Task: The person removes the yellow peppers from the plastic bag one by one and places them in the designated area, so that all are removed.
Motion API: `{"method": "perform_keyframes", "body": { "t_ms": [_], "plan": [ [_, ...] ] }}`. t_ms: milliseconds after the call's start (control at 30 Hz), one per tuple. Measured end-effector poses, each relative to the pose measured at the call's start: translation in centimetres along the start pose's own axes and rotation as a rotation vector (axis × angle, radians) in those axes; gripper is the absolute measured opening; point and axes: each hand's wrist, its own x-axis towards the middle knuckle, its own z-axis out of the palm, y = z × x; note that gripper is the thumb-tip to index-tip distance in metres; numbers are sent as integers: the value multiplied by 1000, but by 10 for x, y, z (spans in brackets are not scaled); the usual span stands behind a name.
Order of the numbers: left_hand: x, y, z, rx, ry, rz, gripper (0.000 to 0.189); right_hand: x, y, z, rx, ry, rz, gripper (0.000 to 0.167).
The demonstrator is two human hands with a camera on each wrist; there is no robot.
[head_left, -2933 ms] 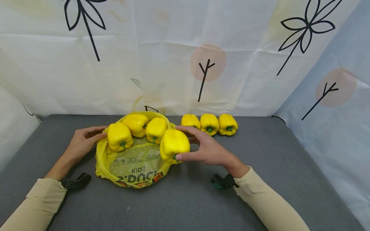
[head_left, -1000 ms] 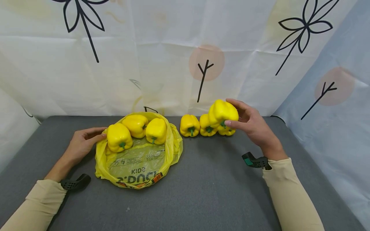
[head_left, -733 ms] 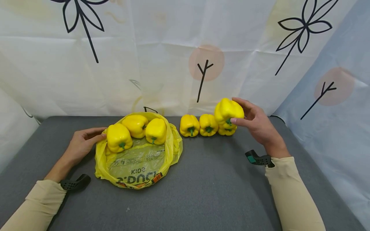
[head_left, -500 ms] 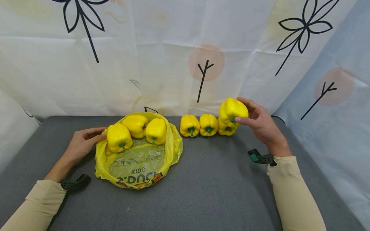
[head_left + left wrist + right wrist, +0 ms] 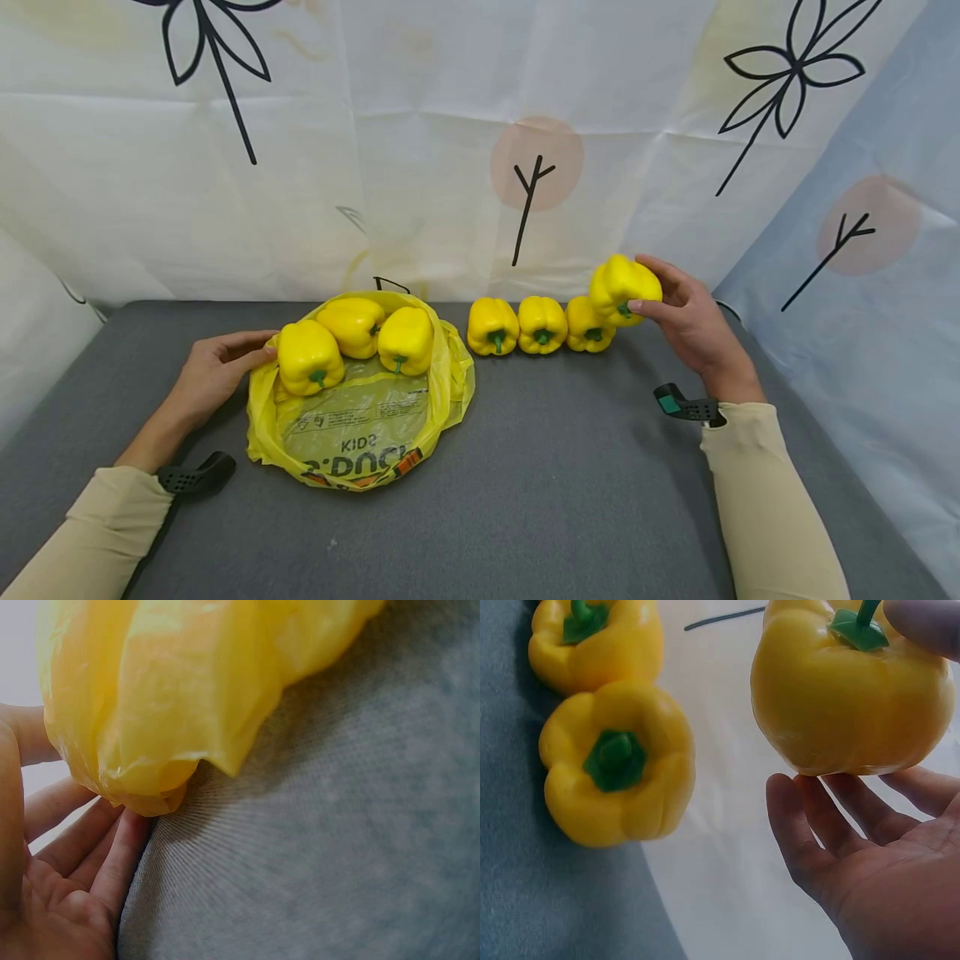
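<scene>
Yellow and glossy, one bell pepper [image 5: 625, 283] sits at the fingertips of the right hand [image 5: 696, 323], directly to the left of its palm. This hand grips the pepper between the thumb, which presses near the green stem [image 5: 624, 312], and the fingers on the opposite side; the stem end is turned downward and to the person. Just left of the held pepper, and lower, stands the nearest of three row peppers [image 5: 588, 325], which continue in a line farther leftward from this hand; the right wrist view shows a gap between it and the held one. Well apart from the right hand, on its left, lies a yellow plastic bag [image 5: 258, 425] with its mouth wide. Left hand [image 5: 212, 373] touches the near edge of this bag, thumb and fingers reaching to the film from the left; I cannot tell if they really pinch it. Inside the bag, to the right of the left hand, are three bag peppers [image 5: 309, 354], the closest one just beside its fingertips. Under both hands extends the grey table [image 5: 525, 483], and beyond them hangs a white printed curtain [image 5: 427, 192].
</scene>
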Motion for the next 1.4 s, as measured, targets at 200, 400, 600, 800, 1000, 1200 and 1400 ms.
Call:
{"method": "perform_keyframes", "body": {
  "t_ms": [200, 400, 600, 800, 1000, 1200, 1400],
  "plan": [
    [0, 1, 0, -5, -1, -1, 54, 1, 6, -8, 24, 50, 23, 73],
    [0, 1, 0, -6, -3, -1, 53, 1, 11, -16, 37, 101, 39, 75],
    [0, 1, 0, 6, 1, -4, 54, 0, 17, -22, 77, 114, 43, 76],
    [0, 1, 0, 3, 4, -4, 54, 0, 25, -28, 85, 134, 81, 80],
    [0, 1, 0, 3, 0, -7, 54, 0, 34, -33, 53, 167, 154, 85],
    [1, 1, 0, -3, 2, 1, 53, 1, 44, -39, -3, 156, 218, 84],
    [1, 0, 0, -2, 3, 5, 53, 2, 55, -43, -86, 128, 265, 82]
  ]
}}
